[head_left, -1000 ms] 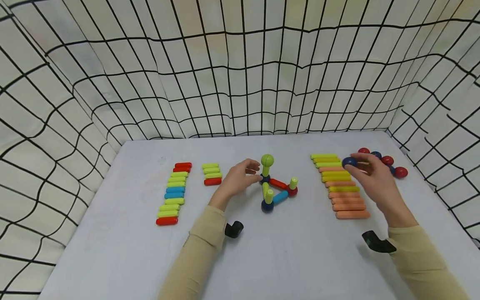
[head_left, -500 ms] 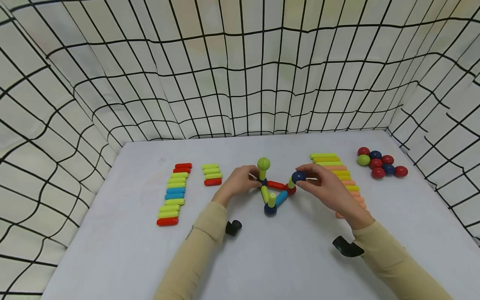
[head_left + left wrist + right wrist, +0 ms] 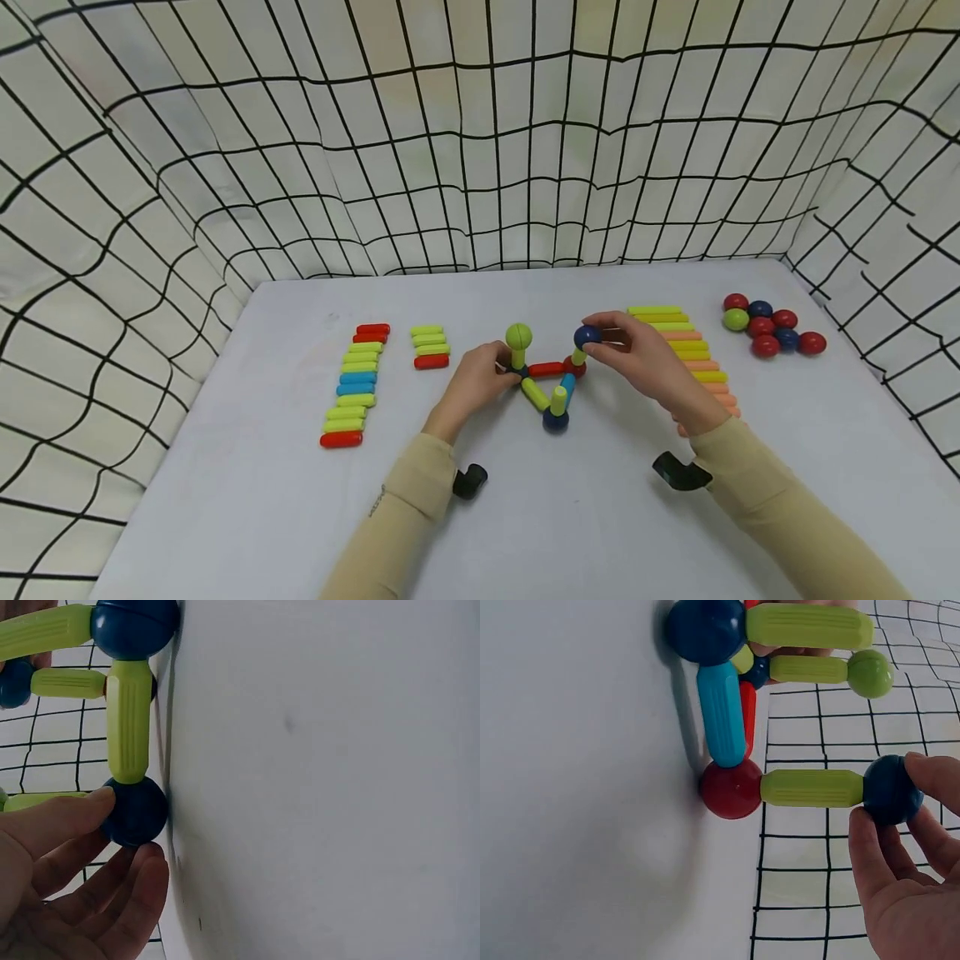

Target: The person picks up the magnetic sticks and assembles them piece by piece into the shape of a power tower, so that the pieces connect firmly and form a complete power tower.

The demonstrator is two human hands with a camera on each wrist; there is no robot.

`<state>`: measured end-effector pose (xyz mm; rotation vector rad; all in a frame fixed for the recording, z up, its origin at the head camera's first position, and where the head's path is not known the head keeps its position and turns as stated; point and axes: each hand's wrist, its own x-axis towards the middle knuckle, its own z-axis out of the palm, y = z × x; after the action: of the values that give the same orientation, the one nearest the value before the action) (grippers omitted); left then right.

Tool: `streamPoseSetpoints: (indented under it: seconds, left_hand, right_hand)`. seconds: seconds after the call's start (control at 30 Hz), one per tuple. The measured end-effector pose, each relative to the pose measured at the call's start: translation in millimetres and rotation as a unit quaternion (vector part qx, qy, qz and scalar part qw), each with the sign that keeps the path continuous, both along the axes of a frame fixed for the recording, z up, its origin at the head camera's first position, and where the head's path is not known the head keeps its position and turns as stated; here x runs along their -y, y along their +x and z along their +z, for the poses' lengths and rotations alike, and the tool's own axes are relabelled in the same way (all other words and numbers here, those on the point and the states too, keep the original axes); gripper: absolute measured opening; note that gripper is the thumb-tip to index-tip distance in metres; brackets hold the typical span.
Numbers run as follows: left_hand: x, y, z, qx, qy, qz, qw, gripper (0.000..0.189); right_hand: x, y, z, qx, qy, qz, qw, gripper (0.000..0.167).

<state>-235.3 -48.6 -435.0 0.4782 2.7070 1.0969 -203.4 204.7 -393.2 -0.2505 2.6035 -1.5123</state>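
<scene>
A triangular frame of rods and balls lies mid-table, with a red rod (image 3: 546, 369), a blue rod (image 3: 721, 712) and a green rod (image 3: 129, 724) as its sides. Upright green rods rise from its corner balls. My left hand (image 3: 478, 379) pinches the dark blue corner ball (image 3: 136, 811) at the frame's left; a green ball (image 3: 518, 336) tops the rod above it. With thumb and fingers, my right hand (image 3: 633, 350) holds a dark blue ball (image 3: 892, 790) at the top of the green rod (image 3: 812, 787) on the red corner ball (image 3: 732, 788). The front corner's upright rod (image 3: 558, 400) has a bare top.
Left on the white table (image 3: 247, 517) lie two columns of short rods (image 3: 356, 389) (image 3: 430, 347). Longer yellow and orange rods (image 3: 693, 346) are partly behind my right hand. Several balls (image 3: 761, 326) cluster at the back right, near the black netting (image 3: 525, 167).
My right hand has carried the dark blue ball leftward from beside the ball cluster onto the red corner's upright rod. My left hand has closed on the left corner ball, and the frame has turned slightly.
</scene>
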Motion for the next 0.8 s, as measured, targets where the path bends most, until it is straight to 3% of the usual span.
streamPoseSetpoints:
  seconds: [0.2,0.57,0.7,0.8]
  left_hand:
    - [0.0,4.0,-0.4,-0.006,0.004,-0.011,0.9999,0.023]
    - [-1.9,0.5,0.1,0.004,-0.004,-0.036,0.9993,0.025]
    - [0.3,1.0,-0.8,-0.004,0.0,-0.035,0.9994,0.024]
    - [1.4,0.8,-1.6,-0.007,0.002,-0.018,0.9998,0.022]
  right_hand:
    - [1.7,-7.4,-3.6,-0.001,-0.007,0.0,1.0,0.049]
    - [6.0,-14.1,-7.3,0.002,-0.022,0.006,0.9997,0.052]
    - [-5.2,-11.5,-6.2,0.001,-0.022,-0.003,0.9997,0.055]
    - [-24.9,-8.3,-6.2,-0.001,-0.019,-0.031,0.9994,0.058]
